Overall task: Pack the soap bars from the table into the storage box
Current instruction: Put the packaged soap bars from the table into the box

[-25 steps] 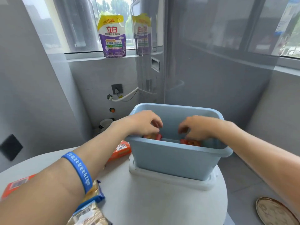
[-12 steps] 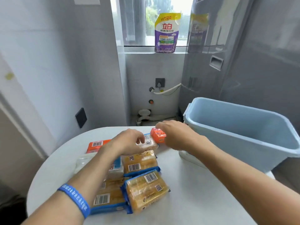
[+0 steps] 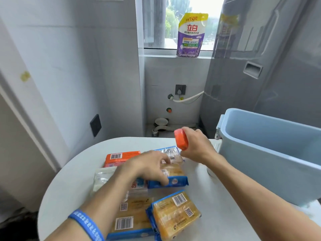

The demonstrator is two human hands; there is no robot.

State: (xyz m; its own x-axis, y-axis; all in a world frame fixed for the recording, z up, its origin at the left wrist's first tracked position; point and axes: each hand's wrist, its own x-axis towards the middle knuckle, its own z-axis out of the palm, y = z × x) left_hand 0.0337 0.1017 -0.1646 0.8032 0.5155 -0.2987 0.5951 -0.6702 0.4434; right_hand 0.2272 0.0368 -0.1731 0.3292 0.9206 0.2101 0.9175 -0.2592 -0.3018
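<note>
You are looking down at a round white table (image 3: 217,202) in a grey-tiled corner, with a window at the top centre of the frame and one purple and yellow detergent pouch (image 3: 191,35) standing on its sill. One pale blue storage box (image 3: 271,153) sits at the right edge of the frame, on the table's far right side, its open top facing you; nothing of its contents shows from here.

Six wrapped soap bars show on the table, clustered in the lower centre. One is orange (image 3: 121,158), at the upper left of the cluster. One is in a whitish wrapper (image 3: 102,180) just below it. The other four are yellow bars in clear wrappers with blue edges and barcodes: one at the top (image 3: 171,153), one under your left hand (image 3: 173,178), one by your left forearm (image 3: 132,218), and one lying tilted at the bottom (image 3: 175,215).

A seventh, small orange soap bar (image 3: 181,139) is off the table, gripped in your right hand (image 3: 196,146) just above the cluster and left of the box. Your left hand (image 3: 149,167) lies palm-down on the second yellow bar, fingers curled over it; whether it actually grips the bar you cannot tell. A blue wristband (image 3: 86,225) circles your left wrist.
</note>
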